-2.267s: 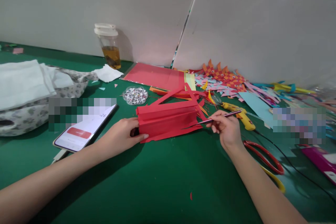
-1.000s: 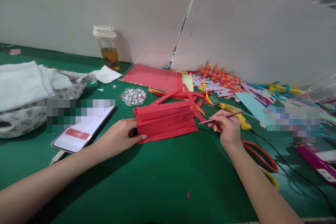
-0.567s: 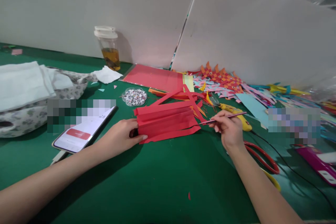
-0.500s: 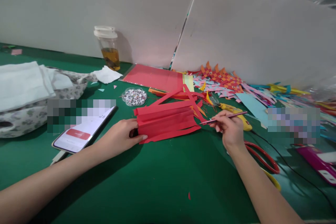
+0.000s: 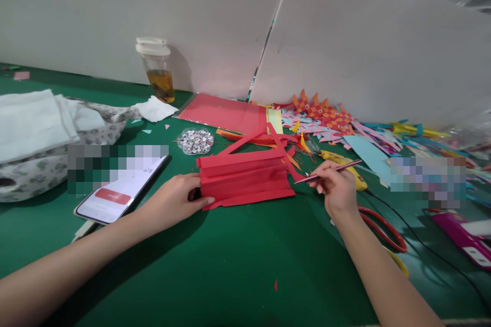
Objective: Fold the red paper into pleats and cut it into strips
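Left hand (image 5: 182,193) | thumb and fingers clamped on red folded paper (image 5: 245,181), I think for steadiness | right hand (image 5: 336,191) | fingers closed around slim stick (image 5: 350,164), tip near paper, contact unclear

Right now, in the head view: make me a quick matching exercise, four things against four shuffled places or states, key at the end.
Column one:
1. left hand
2. right hand
3. lidded cup
4. phone

Column two:
A. stands by the wall, amber liquid inside
B. grips a slim dark tool
C. lies lit, screen up
D. holds one end of the folded red paper

Pairs: 1-D, 2-B, 3-A, 4-C
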`<state>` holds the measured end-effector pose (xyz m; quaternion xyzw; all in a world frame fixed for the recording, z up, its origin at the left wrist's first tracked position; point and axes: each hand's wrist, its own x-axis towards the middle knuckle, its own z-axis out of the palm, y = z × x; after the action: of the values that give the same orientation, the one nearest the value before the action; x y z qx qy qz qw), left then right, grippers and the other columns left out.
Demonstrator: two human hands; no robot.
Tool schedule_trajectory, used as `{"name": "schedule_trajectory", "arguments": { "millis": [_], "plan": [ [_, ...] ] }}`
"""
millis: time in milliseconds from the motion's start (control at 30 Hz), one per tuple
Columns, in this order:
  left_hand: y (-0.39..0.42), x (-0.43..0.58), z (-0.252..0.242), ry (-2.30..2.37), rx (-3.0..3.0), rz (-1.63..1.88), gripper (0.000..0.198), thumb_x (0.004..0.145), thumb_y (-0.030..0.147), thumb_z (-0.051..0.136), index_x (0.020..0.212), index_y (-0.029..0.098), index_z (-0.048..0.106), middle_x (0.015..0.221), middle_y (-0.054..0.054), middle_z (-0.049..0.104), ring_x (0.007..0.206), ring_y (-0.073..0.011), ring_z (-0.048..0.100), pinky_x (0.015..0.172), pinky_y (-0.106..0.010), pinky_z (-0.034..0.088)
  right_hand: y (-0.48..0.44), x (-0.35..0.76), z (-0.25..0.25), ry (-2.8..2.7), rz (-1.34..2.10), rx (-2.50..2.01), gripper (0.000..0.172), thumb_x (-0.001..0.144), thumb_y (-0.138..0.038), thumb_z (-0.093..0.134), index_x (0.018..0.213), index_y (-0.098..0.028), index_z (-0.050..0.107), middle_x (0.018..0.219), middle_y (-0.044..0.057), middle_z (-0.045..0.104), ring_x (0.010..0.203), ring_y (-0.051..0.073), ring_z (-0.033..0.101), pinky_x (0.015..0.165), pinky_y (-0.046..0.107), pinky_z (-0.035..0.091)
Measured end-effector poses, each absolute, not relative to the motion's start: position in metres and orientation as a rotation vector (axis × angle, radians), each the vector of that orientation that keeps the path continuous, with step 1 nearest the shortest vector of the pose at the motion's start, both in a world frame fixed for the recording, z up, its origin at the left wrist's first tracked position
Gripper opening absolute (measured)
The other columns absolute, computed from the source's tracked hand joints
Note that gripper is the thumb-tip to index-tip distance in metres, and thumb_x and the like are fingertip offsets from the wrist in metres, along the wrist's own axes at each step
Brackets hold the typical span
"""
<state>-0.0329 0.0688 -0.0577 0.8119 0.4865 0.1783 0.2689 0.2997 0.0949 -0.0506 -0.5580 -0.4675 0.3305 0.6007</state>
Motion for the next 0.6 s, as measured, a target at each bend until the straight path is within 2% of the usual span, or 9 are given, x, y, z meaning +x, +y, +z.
{"name": "schedule_trajectory", "arguments": {
  "millis": [600],
  "plan": [
    [0.0691,-0.0334,-0.059,1.316,2.185,0.477,0.016,0.08,0.031,0.053,0.073,0.018,0.058,0.071,0.0,0.058,0.06,-0.012,0.05,0.053,-0.022,0.034,0.0965,0.3,-0.055,-1.112,0.768,-1.325,0.011,0.06,-0.016,0.057,0.049,-0.016,0.054,0.038,-0.002,0.052,0.032,0.008,0.043,0.031,0.018,0.022]
  ]
}}
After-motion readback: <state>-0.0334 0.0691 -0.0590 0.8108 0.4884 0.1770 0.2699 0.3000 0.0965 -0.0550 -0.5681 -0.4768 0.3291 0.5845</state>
